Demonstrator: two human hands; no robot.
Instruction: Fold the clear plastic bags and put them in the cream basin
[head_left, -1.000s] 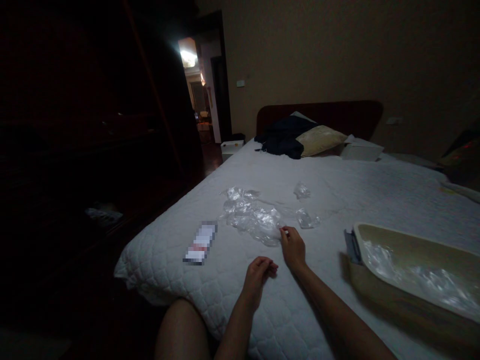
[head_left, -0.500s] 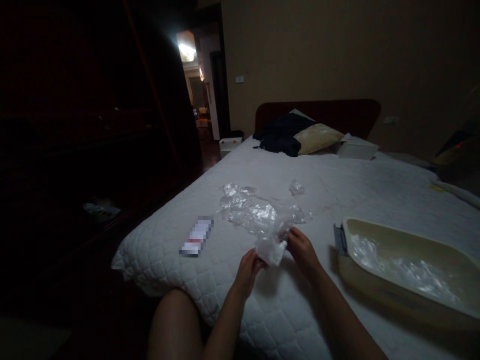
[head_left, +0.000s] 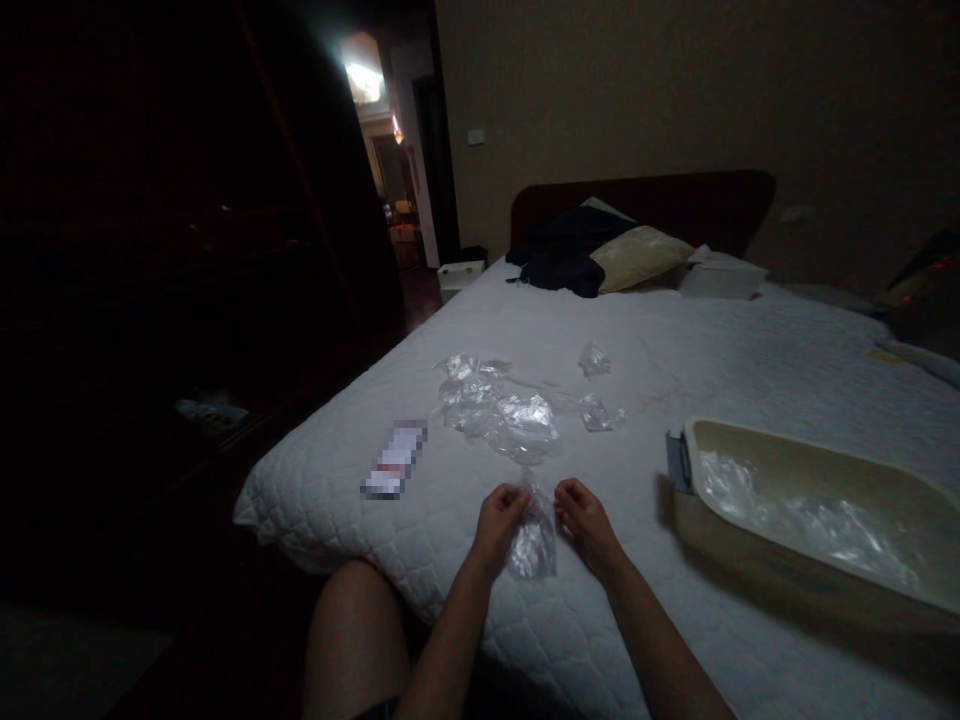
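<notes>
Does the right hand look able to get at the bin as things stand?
Probably yes: the right hand is the nearer hand to the bin, with only bare bedspread seen between them.

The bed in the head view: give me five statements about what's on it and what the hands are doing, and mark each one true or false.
1. The left hand pinches a clear plastic bag. True.
2. The tub is to the right of both hands. True.
3. The tub is empty. False: crinkled clear plastic lies inside it.
4. The right hand grips the tub's rim. False: it is by the bag's right side, away from the tub.
5. The beige pillow lies beside dark cloth near the headboard. True.
</notes>
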